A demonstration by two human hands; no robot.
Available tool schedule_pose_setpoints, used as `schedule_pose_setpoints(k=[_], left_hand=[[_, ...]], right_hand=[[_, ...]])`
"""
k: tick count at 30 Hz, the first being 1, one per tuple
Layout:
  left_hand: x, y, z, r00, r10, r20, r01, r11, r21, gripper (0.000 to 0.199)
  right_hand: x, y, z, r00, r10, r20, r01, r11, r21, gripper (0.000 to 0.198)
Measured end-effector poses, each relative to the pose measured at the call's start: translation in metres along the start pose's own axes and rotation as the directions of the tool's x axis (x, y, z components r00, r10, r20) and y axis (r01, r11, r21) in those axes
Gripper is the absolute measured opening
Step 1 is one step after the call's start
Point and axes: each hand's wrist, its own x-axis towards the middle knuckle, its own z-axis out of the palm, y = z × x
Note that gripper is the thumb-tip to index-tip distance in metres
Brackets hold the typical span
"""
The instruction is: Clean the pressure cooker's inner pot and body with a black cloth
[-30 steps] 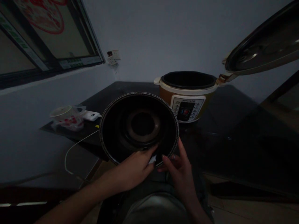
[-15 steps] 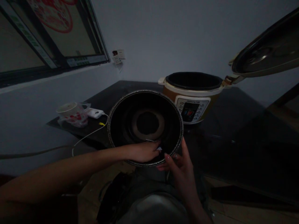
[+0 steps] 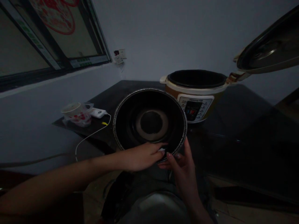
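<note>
A dark inner pot (image 3: 151, 123) is tilted toward me, its round mouth and worn metal rim facing up. My right hand (image 3: 183, 168) grips the near right of that rim, thumb over the edge and fingers around the outside. My left hand (image 3: 146, 155) reaches over the near rim into the pot. Its fingers press a small white tissue (image 3: 161, 150) against the inner wall; most of the tissue is hidden under them. Behind the pot, to the right, stands an electric pressure cooker (image 3: 196, 96) with its lid (image 3: 268, 53) raised.
The dark tabletop (image 3: 233, 124) carries the cooker. At its left corner sit a bagged cup (image 3: 78, 114) and a white adapter (image 3: 98, 113) with a trailing cable (image 3: 90, 134). Wall sockets (image 3: 120, 55) and a window (image 3: 79, 43) lie behind.
My left hand has moved back toward the near rim with the tissue, its wrist now over the edge. The right hand keeps its hold. The whole view has shifted slightly.
</note>
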Motion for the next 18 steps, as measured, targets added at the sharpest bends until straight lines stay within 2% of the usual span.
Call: schedule_pose_setpoints(k=[5, 8, 12, 18], left_hand=[[-0.007, 0.001, -0.001, 0.996, -0.088, 0.007, 0.086, 0.986, 0.143, 0.043], [-0.003, -0.005, -0.001, 0.995, -0.083, 0.055, 0.070, 0.978, 0.198, 0.045], [0.011, -0.018, 0.005, 0.997, -0.057, 0.043, 0.047, 0.978, 0.204, 0.043], [0.030, -0.028, 0.017, 0.998, -0.069, -0.015, 0.070, 0.990, 0.120, 0.044]], right_hand=[[-0.001, 0.000, 0.002, 1.000, 0.001, -0.017, -0.001, 1.000, -0.002, 0.109], [-0.002, 0.000, 0.003, 1.000, -0.002, -0.018, 0.002, 1.000, -0.009, 0.109], [-0.002, 0.000, 0.002, 1.000, -0.008, -0.012, 0.008, 1.000, -0.029, 0.105], [-0.007, 0.002, 0.004, 1.000, 0.000, -0.029, -0.001, 0.999, -0.039, 0.106]])
